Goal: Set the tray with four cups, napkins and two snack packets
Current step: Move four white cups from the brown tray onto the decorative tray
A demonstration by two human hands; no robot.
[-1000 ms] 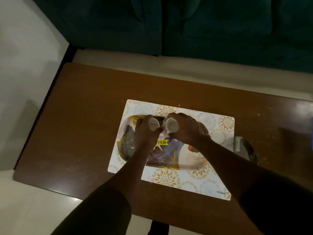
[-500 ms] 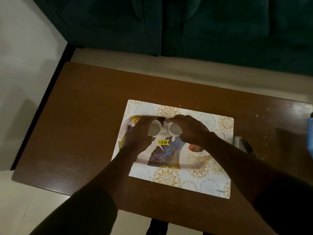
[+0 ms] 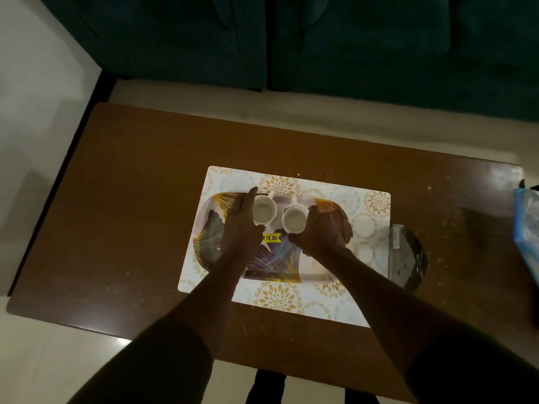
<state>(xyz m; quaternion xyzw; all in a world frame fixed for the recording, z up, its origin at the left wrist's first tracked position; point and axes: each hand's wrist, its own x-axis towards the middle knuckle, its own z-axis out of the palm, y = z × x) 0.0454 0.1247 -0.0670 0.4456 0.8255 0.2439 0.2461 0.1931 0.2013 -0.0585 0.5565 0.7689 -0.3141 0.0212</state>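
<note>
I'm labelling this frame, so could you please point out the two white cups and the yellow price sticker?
Left cup [image 3: 264, 212]: head view, on its pale inside.
Right cup [image 3: 294, 219]: head view, on its pale inside.
Price sticker [image 3: 271, 237]: head view, on the printed numbers.

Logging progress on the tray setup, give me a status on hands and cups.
Left hand open beside left cup; right hand wrapped on right cup. Two cups upright on tray. No napkins or snack packets on it.

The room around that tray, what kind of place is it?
Probably a home living room: a low wooden table stands in front of a dark green sofa on a pale tiled floor.
</note>
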